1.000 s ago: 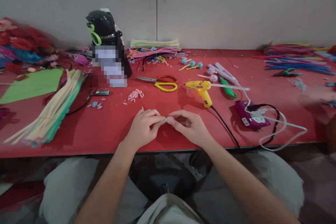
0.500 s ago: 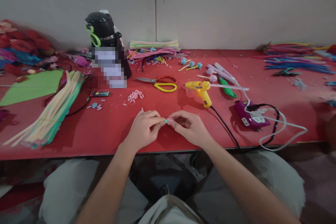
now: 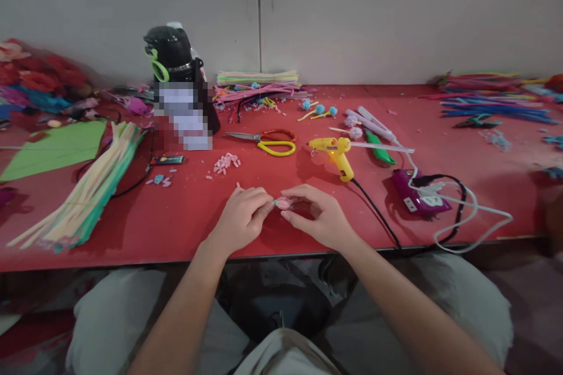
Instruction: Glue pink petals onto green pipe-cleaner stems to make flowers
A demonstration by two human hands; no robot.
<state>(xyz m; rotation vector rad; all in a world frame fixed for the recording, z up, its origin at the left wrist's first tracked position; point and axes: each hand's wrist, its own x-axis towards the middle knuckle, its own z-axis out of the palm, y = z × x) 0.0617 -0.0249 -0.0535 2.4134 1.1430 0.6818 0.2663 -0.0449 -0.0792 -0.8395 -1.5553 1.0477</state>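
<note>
A small pink fuzzy flower-like piece (image 3: 284, 203) with a green end is between my hands, just above the table's front part. My left hand (image 3: 243, 215) is closed, its thumb and forefinger pinching the piece at the green end. My right hand (image 3: 320, 214) is curved around the pink end, thumb and forefinger apart on either side of it. Whether a right fingertip touches it is hard to tell. Beyond my left hand lies a small pile of short pink pieces (image 3: 226, 163). Scissors (image 3: 278, 144) with red and yellow handles lie farther back.
A yellow glue gun (image 3: 338, 156) lies right of centre, its black cord running to the front edge. A purple power strip (image 3: 417, 196) with looped cables is at right. Pipe cleaner bundles (image 3: 83, 187) lie at left and back. A black bottle (image 3: 171, 58) stands behind.
My right thumb and forefinger have spread apart from their pinch, and more of the pink piece shows. My left hand keeps its pinch. The view has shifted slightly.
</note>
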